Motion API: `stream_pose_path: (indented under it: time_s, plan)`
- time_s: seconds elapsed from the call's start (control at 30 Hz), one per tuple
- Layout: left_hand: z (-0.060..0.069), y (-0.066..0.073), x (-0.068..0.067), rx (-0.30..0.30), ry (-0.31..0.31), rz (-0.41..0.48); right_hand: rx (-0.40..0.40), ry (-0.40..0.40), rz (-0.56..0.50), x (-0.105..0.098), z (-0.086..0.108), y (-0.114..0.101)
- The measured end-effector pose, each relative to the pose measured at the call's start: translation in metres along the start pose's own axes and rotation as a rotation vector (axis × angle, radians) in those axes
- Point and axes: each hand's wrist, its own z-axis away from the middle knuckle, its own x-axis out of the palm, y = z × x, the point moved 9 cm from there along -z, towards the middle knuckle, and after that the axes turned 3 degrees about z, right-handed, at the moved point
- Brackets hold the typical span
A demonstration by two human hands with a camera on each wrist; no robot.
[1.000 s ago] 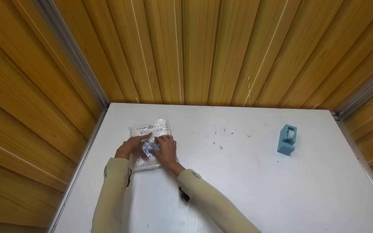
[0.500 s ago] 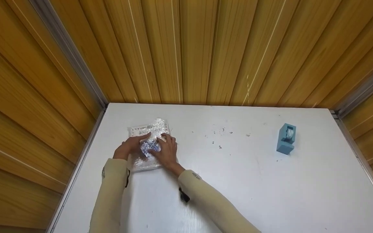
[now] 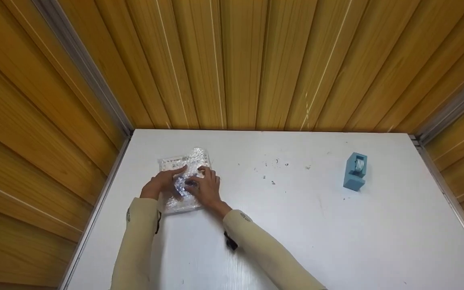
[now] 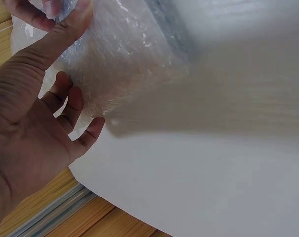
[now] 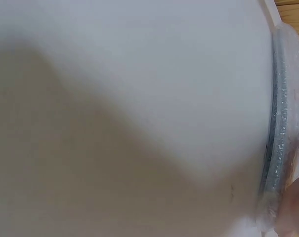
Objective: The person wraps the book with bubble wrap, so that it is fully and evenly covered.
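A flat rectangular package in clear bubble wrap (image 3: 181, 205) lies on the left part of the white table. Printed marks show through at its far end, and a bluish patch (image 3: 180, 186) shows between the hands. My left hand (image 3: 160, 184) holds its left side; in the left wrist view the thumb (image 4: 70, 27) presses on top while the other fingers curl at the edge. From the right, my right hand (image 3: 208, 188) reaches over the package, fingers bent, pinching at the wrap near the bluish patch. Its fingertips are partly hidden. The right wrist view catches only the package's side (image 5: 277, 128).
A blue tape dispenser (image 3: 355, 172) with a roll in it stands at the right of the white table (image 3: 280, 225). Small dark marks dot the table's middle. Wood-patterned walls (image 3: 244, 68) rise behind and at both sides.
My right hand's fingers have bent and drawn in toward the thumb over the bluish patch. The left hand and the package stay nearly where they were.
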Motion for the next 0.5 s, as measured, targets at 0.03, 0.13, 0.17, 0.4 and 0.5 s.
stream_pose_path:
  time_s: [0.03,0.13,0.17,0.4,0.5]
  plan:
    - [-0.0001,-0.0008,-0.0002,-0.004,0.0,0.005,-0.002,-0.002,0.004,0.0003,-0.0001,0.0002]
    - [-0.0004,-0.0009,-0.0007,-0.003,0.0,0.017,0.005,0.002,0.013,0.0001,-0.0005,0.0019]
    - [-0.0006,-0.0009,-0.0007,-0.002,-0.001,0.02,0.011,0.001,0.013,0.0,-0.0005,0.0025]
    - [-0.0017,-0.0014,0.0011,-0.011,-0.006,0.035,0.061,-0.012,-0.046,-0.0032,-0.0005,0.0041]
    - [-0.0018,-0.0022,0.0023,-0.023,-0.012,0.05,0.073,-0.023,-0.049,-0.0041,-0.0009,0.0046]
